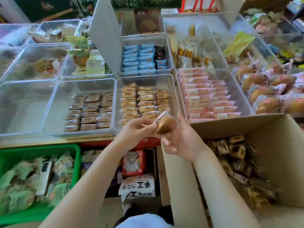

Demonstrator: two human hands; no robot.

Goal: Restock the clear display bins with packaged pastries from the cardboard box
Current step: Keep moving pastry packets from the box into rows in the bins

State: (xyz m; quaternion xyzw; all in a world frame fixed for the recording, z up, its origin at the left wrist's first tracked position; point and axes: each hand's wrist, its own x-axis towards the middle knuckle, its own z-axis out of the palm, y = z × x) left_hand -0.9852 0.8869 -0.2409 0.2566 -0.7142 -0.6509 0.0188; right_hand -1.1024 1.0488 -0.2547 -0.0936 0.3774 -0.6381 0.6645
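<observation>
left hand [136, 129]: fingers curled, pinching the wrapper edge of the pastry [164, 123] from the left
right hand [179, 139]: gripping the same pastry from the right and below, lower fingers curled into the palm
pastry: one clear-wrapped brown piece, tilted, held in the air between both hands, over the front rim of the middle bin [171, 89]
middle bin: clear, holds three columns of tan packs [141, 99], mostly full; front right corner hidden by the hands
left bin [54, 96]: clear, three columns of darker packs [92, 111] on its right side, left part bare
far-left bin [24, 104]: clear, just beside the left bin, contents not readable
right bin [243, 99]: pink packs [204, 96] in rows, touching the box flap
box [283, 145]: cardboard, open, lower right, just beside the right forearm; loose dark wrapped pastries [236, 155] inside, blurred
blue packs [139, 58]: bin behind the middle one, with a few black packs at right
surface [49, 139]: carries all bins, front edge near the hands
basket [72, 155]: green, lower left, below the surface; green-wrapped packs and a phone [45, 175] lying on top
bags [136, 183]: red and white bags below, between basket and box
</observation>
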